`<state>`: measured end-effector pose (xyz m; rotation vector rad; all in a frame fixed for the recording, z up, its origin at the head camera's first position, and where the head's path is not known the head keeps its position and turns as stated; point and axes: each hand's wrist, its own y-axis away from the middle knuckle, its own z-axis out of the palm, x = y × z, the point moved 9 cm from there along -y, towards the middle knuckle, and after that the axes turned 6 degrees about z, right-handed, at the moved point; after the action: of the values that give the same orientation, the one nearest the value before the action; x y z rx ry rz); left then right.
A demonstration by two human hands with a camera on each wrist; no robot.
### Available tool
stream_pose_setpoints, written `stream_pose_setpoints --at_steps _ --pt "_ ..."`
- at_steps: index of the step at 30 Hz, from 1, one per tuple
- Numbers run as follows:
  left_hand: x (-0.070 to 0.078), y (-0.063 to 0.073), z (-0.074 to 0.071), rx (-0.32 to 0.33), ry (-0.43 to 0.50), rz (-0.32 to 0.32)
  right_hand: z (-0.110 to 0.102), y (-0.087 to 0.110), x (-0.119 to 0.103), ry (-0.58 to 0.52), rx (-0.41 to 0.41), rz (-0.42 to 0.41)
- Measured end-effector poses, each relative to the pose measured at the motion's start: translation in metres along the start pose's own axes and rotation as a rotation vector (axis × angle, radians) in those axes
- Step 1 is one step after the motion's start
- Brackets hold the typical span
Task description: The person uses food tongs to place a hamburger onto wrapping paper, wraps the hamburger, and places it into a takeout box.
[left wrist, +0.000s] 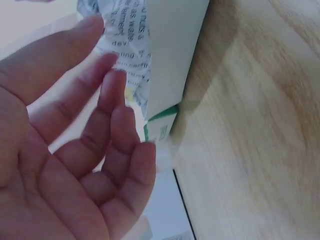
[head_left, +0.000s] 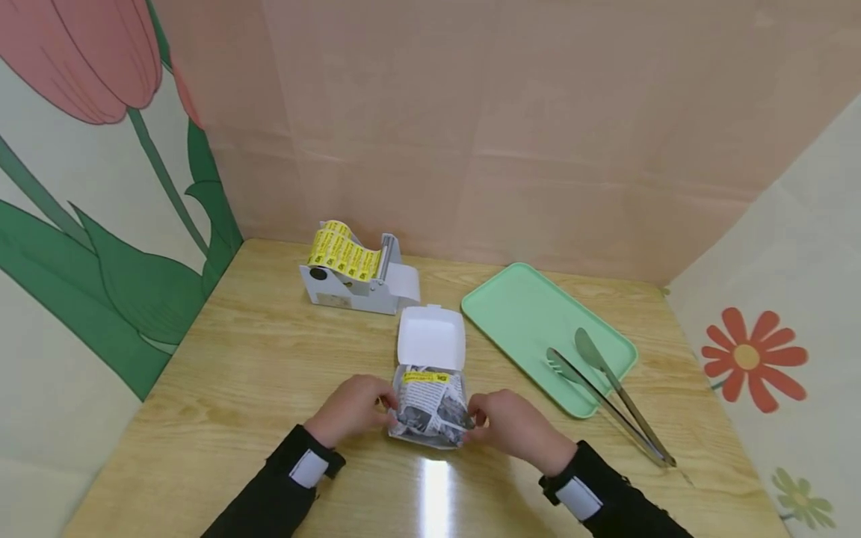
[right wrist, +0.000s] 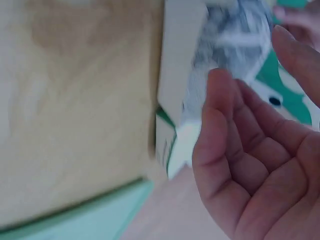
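Observation:
A small takeaway box (head_left: 431, 338) with a white inside stands on the table, its lid folded back away from me. In it lies a parcel (head_left: 420, 403) wrapped in newsprint-patterned paper, with a yellow label (head_left: 426, 377) across its far part. My left hand (head_left: 356, 407) is at the box's left side, thumb and fingertips right at the paper's edge, fingers loosely bent. On the opposite side my right hand (head_left: 514, 430) has its fingertips by the near right corner of the parcel. Gaps show between thumb and forefinger in both wrist views.
Behind the box, to the left, stands a label dispenser (head_left: 356, 297) with a roll of yellow labels (head_left: 343, 250). A mint-green tray (head_left: 514, 314) lies to the right, with metal tongs (head_left: 628, 396) resting across its near right side and reaching onto the table (head_left: 235, 373).

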<state>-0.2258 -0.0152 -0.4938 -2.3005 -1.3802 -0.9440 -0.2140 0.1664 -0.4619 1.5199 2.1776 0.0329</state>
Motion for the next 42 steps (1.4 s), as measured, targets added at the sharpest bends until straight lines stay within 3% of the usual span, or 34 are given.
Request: stream_pose_setpoints --at_steps 3,10,15,23,31,35,42 --pt "0.005 -0.003 0.005 -0.021 0.009 0.073 0.011 0.002 -0.007 -0.011 -0.018 0.003" --pt "0.01 -0.007 0.009 -0.004 -0.07 0.151 0.018 -0.001 -0.013 0.044 0.111 0.076" --pt "0.012 -0.01 0.007 -0.001 -0.112 0.187 0.024 -0.008 -0.007 -0.02 0.092 0.098" --pt "0.008 -0.019 0.01 0.015 -0.189 0.248 0.031 -0.023 -0.003 -0.038 0.044 -0.023" --pt "-0.003 -0.025 0.015 0.01 -0.191 0.17 0.039 -0.034 -0.002 0.043 0.088 -0.116" --pt "-0.005 -0.029 0.012 0.052 -0.195 0.145 0.036 -0.039 0.003 -0.025 0.12 -0.108" --pt "-0.005 -0.034 0.007 0.089 -0.173 0.116 0.029 -0.044 0.017 -0.131 0.101 -0.113"
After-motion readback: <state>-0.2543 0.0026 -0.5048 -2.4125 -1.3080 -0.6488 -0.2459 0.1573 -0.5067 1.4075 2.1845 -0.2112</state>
